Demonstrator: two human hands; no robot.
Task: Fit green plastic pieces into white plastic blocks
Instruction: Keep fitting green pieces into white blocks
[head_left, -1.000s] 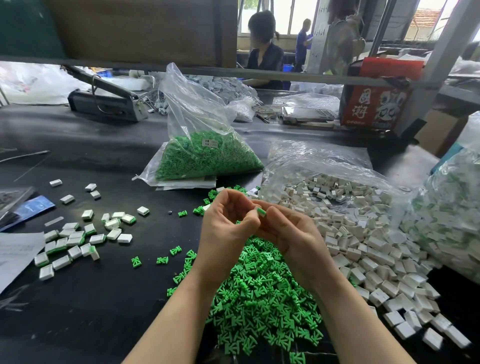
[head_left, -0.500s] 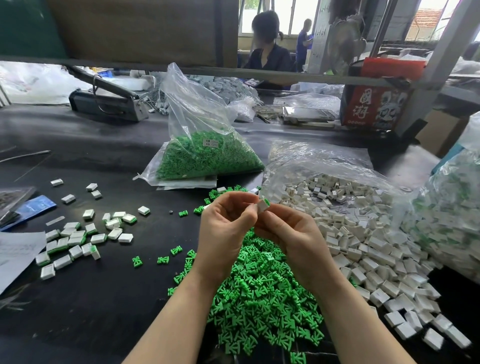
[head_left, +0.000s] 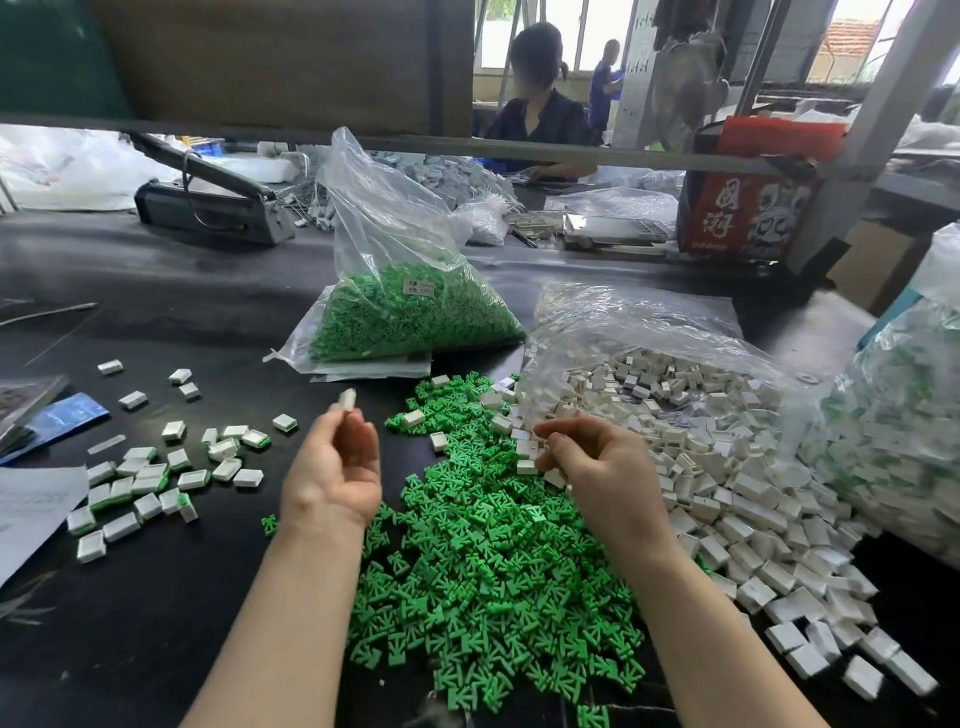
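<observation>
A heap of loose green plastic pieces (head_left: 488, 561) lies on the black table in front of me. To its right, white plastic blocks (head_left: 727, 467) spill out of a clear bag. My left hand (head_left: 332, 467) is raised over the table left of the green heap and pinches a blurred white block (head_left: 347, 400) at its fingertips. My right hand (head_left: 597, 467) is at the near edge of the white pile, fingers curled down among the blocks. Whether it grips one is hidden. Fitted white-and-green blocks (head_left: 150, 478) lie scattered at the left.
A clear bag of green pieces (head_left: 410, 312) stands behind the heap. Another bag of fitted blocks (head_left: 893, 447) sits at the far right. Paper (head_left: 31, 509) and a blue packet (head_left: 62, 421) lie at the left edge. A sealing machine (head_left: 208, 208) and a person are beyond.
My hands, joined over the green heap pressing a green piece into a block, have parted. The left moved left with the block; the right dropped to the white pile.
</observation>
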